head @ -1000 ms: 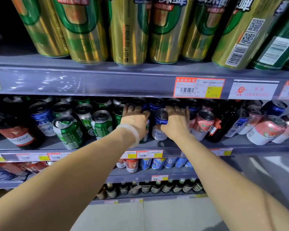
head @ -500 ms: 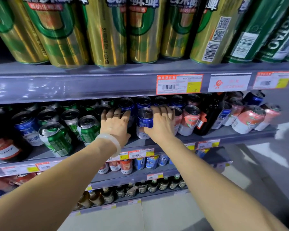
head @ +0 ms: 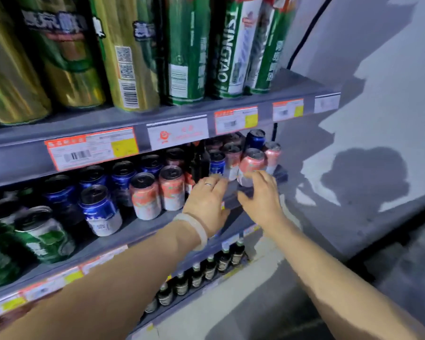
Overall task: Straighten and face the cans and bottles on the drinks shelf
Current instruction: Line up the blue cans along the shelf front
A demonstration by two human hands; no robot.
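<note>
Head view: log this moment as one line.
left hand open, near dark bottle | right hand open, reaching pink can | nothing gripped

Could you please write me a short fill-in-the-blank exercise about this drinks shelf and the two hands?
1. The left hand wears a ring and a pale ___ at the wrist.
2. The right hand reaches toward a tilted ___ can at the shelf's right end.
3. The tall green cans on the top shelf read ___.

Missing words: bracelet; pink; TSINGTAO
</note>
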